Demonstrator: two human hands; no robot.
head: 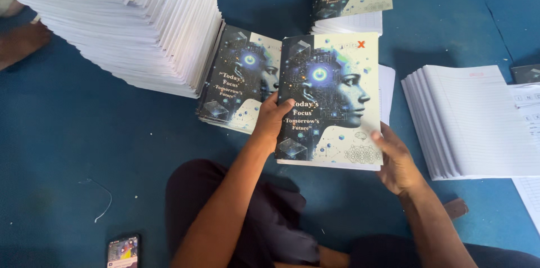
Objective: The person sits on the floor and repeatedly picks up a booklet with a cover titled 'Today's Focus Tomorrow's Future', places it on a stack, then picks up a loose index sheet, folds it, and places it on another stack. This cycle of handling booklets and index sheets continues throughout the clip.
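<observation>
Phone (pixel 123 251) (floor), notebook (pixel 332 99) in hands (pixel 274 119)

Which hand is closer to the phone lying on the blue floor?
Left. The left hand grips the notebook's left edge, up and right of the phone. The right hand holds the notebook's lower right corner, farther right from the phone.

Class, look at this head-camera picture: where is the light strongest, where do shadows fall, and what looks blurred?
Head view: light is strongest on the white paper stack at upper left and the ruled sheets at right; the lap and nearby blue floor lie in shadow; the right hand is slightly motion-blurred, while the left hand and the notebook cover stay fairly sharp.
</observation>
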